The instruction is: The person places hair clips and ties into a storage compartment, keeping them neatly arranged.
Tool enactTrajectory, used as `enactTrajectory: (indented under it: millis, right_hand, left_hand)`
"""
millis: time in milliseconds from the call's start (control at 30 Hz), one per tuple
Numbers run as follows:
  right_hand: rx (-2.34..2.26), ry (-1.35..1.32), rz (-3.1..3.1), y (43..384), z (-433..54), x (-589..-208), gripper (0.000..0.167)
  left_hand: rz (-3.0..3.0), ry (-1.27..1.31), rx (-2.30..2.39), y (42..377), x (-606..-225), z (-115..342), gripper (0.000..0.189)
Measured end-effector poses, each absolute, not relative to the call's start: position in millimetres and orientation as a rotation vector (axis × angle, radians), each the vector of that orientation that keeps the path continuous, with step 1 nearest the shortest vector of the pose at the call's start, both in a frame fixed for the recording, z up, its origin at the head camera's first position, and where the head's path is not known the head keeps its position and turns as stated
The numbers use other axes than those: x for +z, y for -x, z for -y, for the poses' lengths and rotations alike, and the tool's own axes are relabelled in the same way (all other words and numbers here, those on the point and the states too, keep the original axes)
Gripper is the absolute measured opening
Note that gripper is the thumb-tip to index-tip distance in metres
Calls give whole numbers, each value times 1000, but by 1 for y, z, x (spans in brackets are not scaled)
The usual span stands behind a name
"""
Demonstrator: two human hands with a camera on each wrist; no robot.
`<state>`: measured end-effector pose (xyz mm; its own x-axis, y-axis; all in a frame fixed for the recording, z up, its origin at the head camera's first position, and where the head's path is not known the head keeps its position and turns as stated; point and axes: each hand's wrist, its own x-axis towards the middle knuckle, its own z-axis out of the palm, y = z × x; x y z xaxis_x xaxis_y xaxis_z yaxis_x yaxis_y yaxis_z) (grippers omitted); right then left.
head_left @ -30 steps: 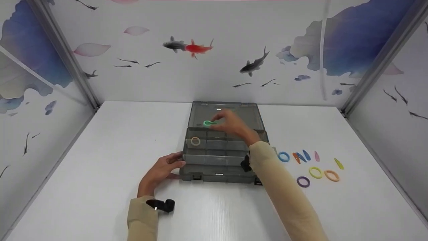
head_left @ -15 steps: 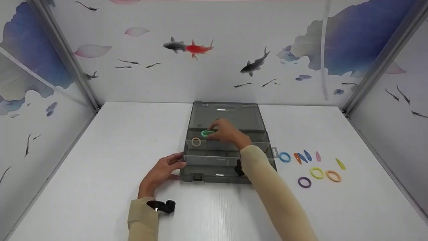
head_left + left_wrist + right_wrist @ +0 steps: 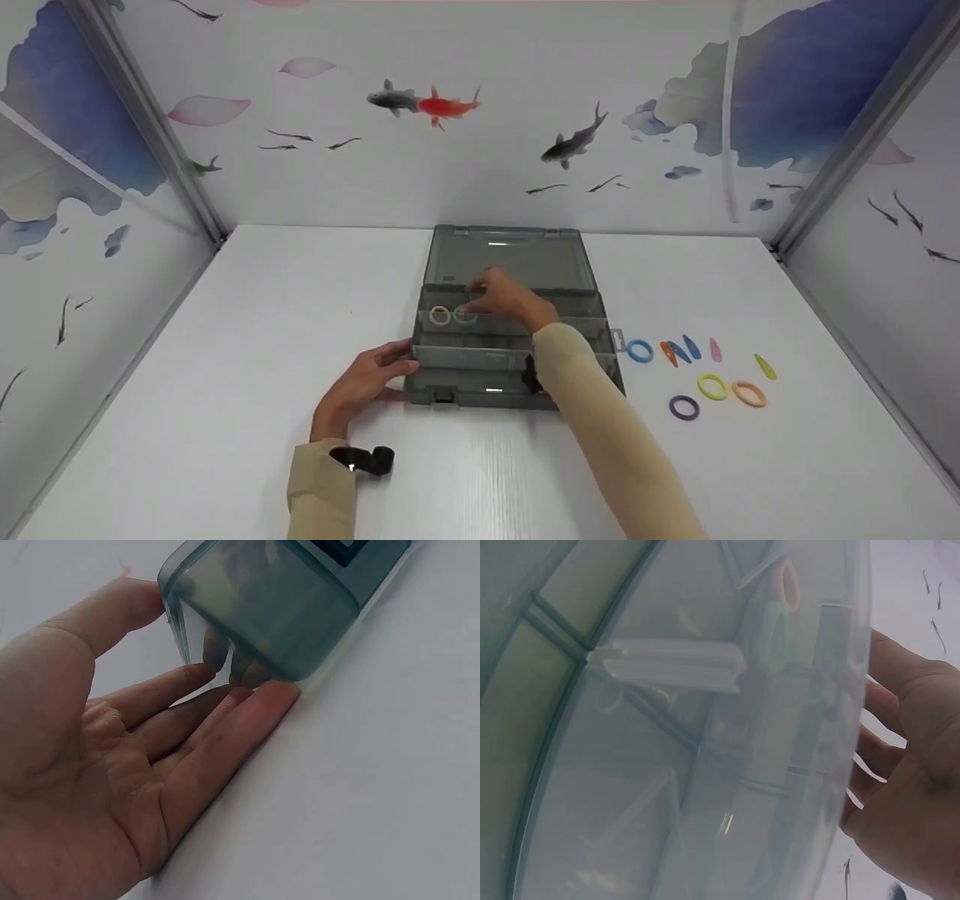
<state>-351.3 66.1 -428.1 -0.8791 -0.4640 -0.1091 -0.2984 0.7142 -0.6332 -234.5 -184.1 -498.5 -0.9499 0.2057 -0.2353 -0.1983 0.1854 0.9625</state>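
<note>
A grey see-through divided box (image 3: 510,259) lies on the table with its lid folded back. My left hand (image 3: 360,386) holds the box's left side, thumb above and fingers against its corner (image 3: 300,622). My right hand (image 3: 506,296) is over the back row, thumb and index finger apart, just above a mint-green ring-shaped hair tie (image 3: 464,316). This hair tie stands behind the clear divider, beside a pale orange hair tie (image 3: 439,316). Both also show through the plastic in the right wrist view, my right hand (image 3: 922,757) at the edge.
Right of the box lie a blue hair tie (image 3: 640,350), a yellow one (image 3: 712,386), an orange one (image 3: 748,394) and a purple one (image 3: 684,407). Several small hair clips (image 3: 691,347) lie near them. Printed panels enclose the table's back and sides.
My right hand has come down and toward me from over the lid to the back row. The mint-green hair tie has left its fingers and sits behind the divider. My left hand stays put.
</note>
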Motion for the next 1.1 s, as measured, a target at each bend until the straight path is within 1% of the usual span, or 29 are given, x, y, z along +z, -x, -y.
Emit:
enactTrajectory:
  millis: [300, 600, 900, 1100]
  right_hand:
    - [-922, 688, -2641, 346, -80, -407, 50]
    - [-893, 843, -2657, 319, -88, -378, 53]
    - [-1006, 835, -2708, 286, -127, -371, 51]
    - [-1088, 822, -2756, 271, -153, -366, 49]
  left_hand:
    - [-2150, -11, 1815, 236, -496, 182, 65]
    - [-2137, 6, 1827, 235, -495, 185, 64]
    - [-2139, -37, 1816, 234, -496, 185, 65]
    - [-2148, -49, 1811, 233, -497, 185, 66]
